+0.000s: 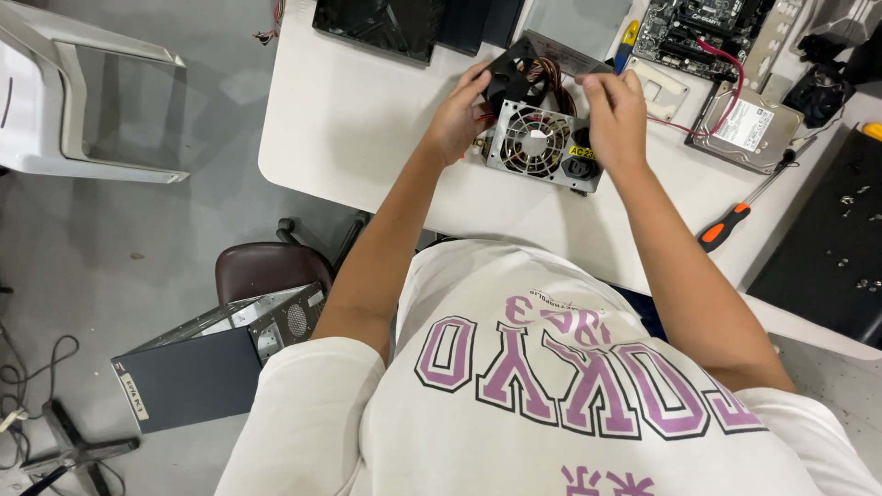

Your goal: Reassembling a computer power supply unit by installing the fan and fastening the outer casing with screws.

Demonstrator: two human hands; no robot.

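Your left hand (457,115) grips the black fan (511,75); your right hand (617,110) pinches closed above the power supply (544,147). The supply looks heavy and rigid, so hold its metal sides.

Silver power supply (542,145), orange-handled screwdriver (726,225), white table (349,110), purple-lettered white shirt (551,386).

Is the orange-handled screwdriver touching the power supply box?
Apart. The head view shows the screwdriver lying on bare white table, well right of the power supply box.

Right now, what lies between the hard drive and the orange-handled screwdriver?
In the head view, only bare white table separates hard drive and screwdriver.
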